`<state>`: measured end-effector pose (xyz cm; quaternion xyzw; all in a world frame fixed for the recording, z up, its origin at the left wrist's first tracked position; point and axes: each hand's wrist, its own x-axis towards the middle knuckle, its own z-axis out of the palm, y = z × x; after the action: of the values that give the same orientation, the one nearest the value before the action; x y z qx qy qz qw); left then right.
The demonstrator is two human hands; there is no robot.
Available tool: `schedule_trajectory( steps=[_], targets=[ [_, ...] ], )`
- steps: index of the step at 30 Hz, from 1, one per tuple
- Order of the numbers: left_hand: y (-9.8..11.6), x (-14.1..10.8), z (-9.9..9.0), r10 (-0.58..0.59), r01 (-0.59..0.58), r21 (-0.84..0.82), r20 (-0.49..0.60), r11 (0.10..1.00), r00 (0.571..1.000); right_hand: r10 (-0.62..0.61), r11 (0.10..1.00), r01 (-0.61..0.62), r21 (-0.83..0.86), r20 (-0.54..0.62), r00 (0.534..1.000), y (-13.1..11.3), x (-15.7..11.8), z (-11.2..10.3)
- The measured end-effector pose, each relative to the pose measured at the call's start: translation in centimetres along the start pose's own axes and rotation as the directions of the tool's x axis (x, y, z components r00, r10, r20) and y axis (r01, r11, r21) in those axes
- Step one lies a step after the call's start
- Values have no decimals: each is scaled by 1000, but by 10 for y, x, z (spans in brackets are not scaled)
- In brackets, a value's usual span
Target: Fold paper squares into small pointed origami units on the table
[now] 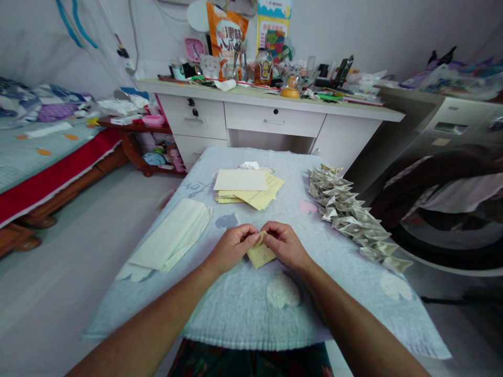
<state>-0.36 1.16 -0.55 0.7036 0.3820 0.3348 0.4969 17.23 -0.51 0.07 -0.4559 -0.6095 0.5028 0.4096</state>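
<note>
A small yellow sheet of paper (261,255), partly folded, is held over the cloth-covered table. My left hand (236,245) pinches its upper left edge between thumb and fingers. On the other side, my right hand (284,244) grips the upper right edge, and the two hands nearly touch. The fingers hide the paper's top. Beyond the hands lies a stack of yellow paper sheets (261,197) with a pale card (239,180) on top. Along the right side runs a row of folded paper pieces (349,214), pointed and greyish, set close together.
A folded pale green cloth or paper (171,235) lies at the table's left. The patterned blue cloth (228,314) covers the tabletop. Behind stands a white desk (271,112) crowded with jars and packets. A washing machine (444,120) is at right, a bed (51,152) at left.
</note>
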Motion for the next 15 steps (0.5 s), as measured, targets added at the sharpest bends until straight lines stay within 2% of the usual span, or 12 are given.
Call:
schedule_trajectory(
  steps=[7,15],
  targets=[
    [4,-1,0,-12,12,18,4,1000,1000,-40,999,39,-27,-13,999,1,0,-1],
    [4,-1,0,23,-23,68,-11,997,1000,-51,997,52,-49,23,998,11,2,1]
  ],
)
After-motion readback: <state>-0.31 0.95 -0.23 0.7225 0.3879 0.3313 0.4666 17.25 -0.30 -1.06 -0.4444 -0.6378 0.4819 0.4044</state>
